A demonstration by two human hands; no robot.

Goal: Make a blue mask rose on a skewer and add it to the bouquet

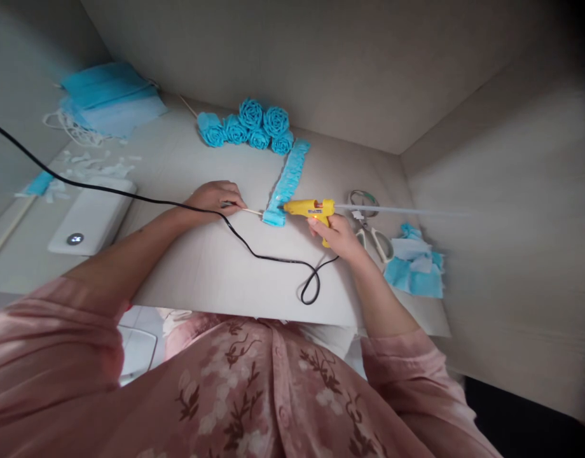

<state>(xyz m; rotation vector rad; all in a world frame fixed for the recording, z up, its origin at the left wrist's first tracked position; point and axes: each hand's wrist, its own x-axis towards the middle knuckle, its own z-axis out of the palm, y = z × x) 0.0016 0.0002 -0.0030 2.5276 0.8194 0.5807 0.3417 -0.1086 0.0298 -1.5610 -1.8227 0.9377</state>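
Pinches one thin wooden stick (251,211) between the thumb and fingertips of the left hand (219,197), the other fingers curled in; points the stick's tip at the near end of one ruffled light-blue strip (291,175). Wraps the right hand (339,236) round the handle of one yellow glue gun (306,208), nozzle at the strip's right edge close to that same end; cannot tell whether touching or just above. Shows one long translucent glue stick (402,210) jutting from the gun's back, and one black cord (268,257) curled into a single loop on the pale tabletop (201,273), then crossing the left wrist in view.

Lays the strip aslant across the middle of the tabletop, far end just beside a cluster of six blue rosettes (250,114), with one stick poking out behind the leftmost. At far left, one pile of blue face masks (106,89), too overlapped to count, with white ear loops (75,127) bunched alongside. Nearer, several white scraps (99,169) and one white power bank (89,216). At right, one pair of white-handled scissors (371,231) near the right wrist, one ring-shaped coil (362,193), and one heap of crumpled blue-and-white pieces (416,272), impossible to count.
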